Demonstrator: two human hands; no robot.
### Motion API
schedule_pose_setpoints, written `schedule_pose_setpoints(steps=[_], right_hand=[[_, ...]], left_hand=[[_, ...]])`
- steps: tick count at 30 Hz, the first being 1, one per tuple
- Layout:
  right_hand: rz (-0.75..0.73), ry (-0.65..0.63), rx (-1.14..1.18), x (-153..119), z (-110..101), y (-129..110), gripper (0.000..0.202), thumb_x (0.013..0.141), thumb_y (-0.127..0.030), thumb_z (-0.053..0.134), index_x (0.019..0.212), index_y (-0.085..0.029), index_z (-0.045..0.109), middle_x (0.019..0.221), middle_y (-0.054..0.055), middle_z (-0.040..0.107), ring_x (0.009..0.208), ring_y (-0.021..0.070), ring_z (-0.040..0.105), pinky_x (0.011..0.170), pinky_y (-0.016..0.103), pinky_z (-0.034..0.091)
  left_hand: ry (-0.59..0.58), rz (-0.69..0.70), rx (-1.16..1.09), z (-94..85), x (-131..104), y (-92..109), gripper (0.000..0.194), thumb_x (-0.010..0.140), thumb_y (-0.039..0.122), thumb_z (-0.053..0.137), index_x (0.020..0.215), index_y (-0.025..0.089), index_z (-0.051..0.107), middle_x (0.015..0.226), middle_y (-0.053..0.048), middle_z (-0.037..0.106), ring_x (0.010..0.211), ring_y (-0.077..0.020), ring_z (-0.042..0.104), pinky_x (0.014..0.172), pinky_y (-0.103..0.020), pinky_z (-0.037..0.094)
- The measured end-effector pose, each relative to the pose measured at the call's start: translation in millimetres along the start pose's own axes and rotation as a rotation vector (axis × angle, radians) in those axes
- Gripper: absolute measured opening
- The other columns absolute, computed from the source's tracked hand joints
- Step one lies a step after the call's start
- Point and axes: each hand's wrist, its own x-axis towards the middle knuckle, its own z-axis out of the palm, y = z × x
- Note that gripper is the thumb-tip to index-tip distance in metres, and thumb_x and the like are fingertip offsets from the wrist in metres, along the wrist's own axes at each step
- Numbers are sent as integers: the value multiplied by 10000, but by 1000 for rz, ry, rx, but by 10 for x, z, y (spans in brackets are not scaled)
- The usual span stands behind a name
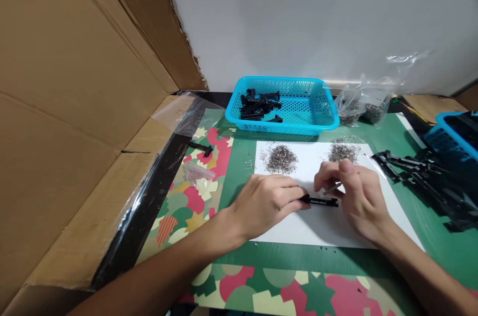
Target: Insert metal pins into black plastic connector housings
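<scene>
Over the white paper, my left hand pinches the left end of a slim black plastic part, which lies level. My right hand is just beyond the part's right end, its fingers closed on a thin grey metallic tool that slants down toward the part. Whether the tool tip touches the part cannot be made out. Behind my left hand is a pile of small metal pieces; a second pile lies behind my right hand.
A blue basket holds black parts. Clear bags of metal pieces stand beside it. More black parts are heaped at right, near another blue basket. Cardboard walls the left side; a single black part lies near it.
</scene>
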Motion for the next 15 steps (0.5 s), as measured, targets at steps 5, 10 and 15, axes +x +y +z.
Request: schedule_pose_setpoints(steps=[5, 10, 15], right_hand=[[-7, 39, -61, 2, 121, 39, 591, 1092, -416, 521, 552, -183, 575, 434, -26, 530, 377, 79, 482, 422, 203, 365], [-78, 108, -160, 19, 149, 73, 535, 1051, -312, 589, 532, -186, 556, 412, -54, 497, 349, 54, 410, 411, 195, 328], [-98, 98, -203, 2, 155, 59, 521, 1052, -243, 571, 535, -191, 535, 413, -65, 488, 351, 47, 421, 429, 178, 348]], left_hand=[[13, 43, -1, 42, -9, 21, 222, 1057, 331, 626, 1041, 201, 804, 983, -70, 803, 900, -225, 761, 778, -307, 543], [114, 84, 3, 103, -25, 5, 205, 1055, 322, 628, 1033, 217, 803, 958, -50, 799, 873, -192, 765, 795, -280, 588], [160, 135, 71, 118, -23, 5, 205, 1058, 314, 629, 1024, 206, 799, 918, -41, 799, 846, -183, 771, 770, -272, 599]])
